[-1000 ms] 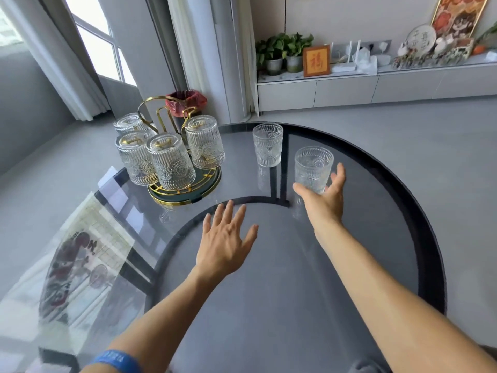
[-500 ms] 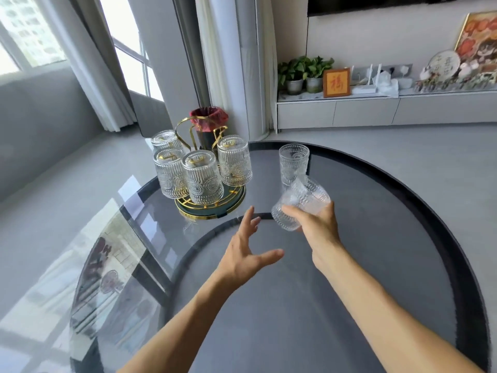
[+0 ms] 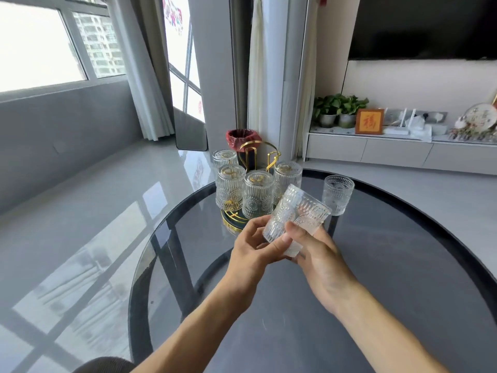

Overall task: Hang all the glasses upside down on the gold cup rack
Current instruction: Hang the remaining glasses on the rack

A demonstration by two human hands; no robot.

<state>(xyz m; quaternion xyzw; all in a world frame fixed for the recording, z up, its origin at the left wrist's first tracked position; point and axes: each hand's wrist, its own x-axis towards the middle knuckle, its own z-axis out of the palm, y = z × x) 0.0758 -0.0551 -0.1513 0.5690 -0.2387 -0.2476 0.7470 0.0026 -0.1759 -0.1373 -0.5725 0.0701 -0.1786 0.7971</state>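
Both hands meet over the middle of the round glass desk (image 3: 403, 265), sharing one clear ribbed glass (image 3: 297, 215). Left hand (image 3: 251, 253) is curled round the glass's lower end, thumb on the near side & fingertips (image 3: 262, 224) on the far-left side. Right hand (image 3: 320, 261) grips from below-right w/ its thumb (image 3: 291, 228) pressed on the front of the ribbed wall, so each hand is closed on that glass. The glass is tilted, upper end leaning up & to the right, lifted clear of the desk; can't tell which end is the mouth. It sits just in front of the gold cup rack (image 3: 259, 149), overlapping the rack's right-hand glass in the head view. The rack stands at the far-left part of the desk on a round gold-rimmed base (image 3: 231, 220) & carries 4 glasses upside down: back-left one (image 3: 224, 158), front-left one (image 3: 230, 188), centre-front one (image 3: 258, 193), right one (image 3: 286, 175). Gold loops of the rack rise above them. One more glass (image 3: 337, 193) stands upright on the desk to the right of the rack, apart from both hands, just past the held glass. Behind the rack on the floor: a bin w/ a red liner (image 3: 240, 137). Far right along the wall: a low cabinet (image 3: 390, 152) w/ potted plants (image 3: 338, 109) & a framed red-&-gold sign (image 3: 369, 121) on top.
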